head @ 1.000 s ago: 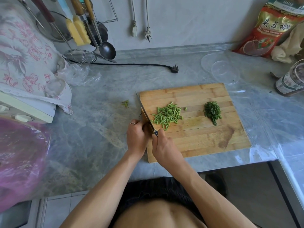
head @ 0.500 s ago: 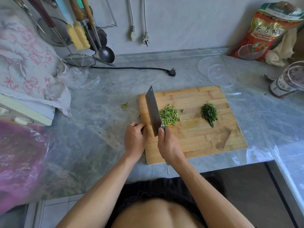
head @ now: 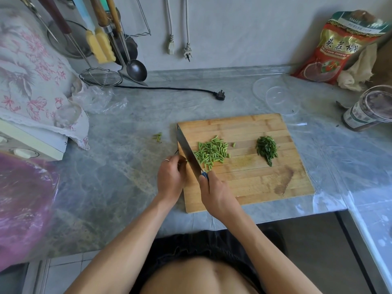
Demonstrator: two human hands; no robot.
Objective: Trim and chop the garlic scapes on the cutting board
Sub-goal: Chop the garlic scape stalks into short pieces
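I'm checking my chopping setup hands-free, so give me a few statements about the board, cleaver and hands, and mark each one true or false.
1. The right hand holds the cleaver. True.
2. Two separate green piles lie on the cutting board. True: the chopped scape pieces and a darker pile.
3. The left hand lies flat on the counter away from the board. False: it is curled beside the blade at the board's left edge.
4. The black plug is in a wall socket. False: it lies loose on the counter.

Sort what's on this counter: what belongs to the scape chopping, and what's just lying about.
In use: cutting board, cleaver gripped by the right hand, left hand holding scapes at the blade, chopped scape pile, darker green pile.

Lying about: black plug, strainer, red bag, jar, clear lids.
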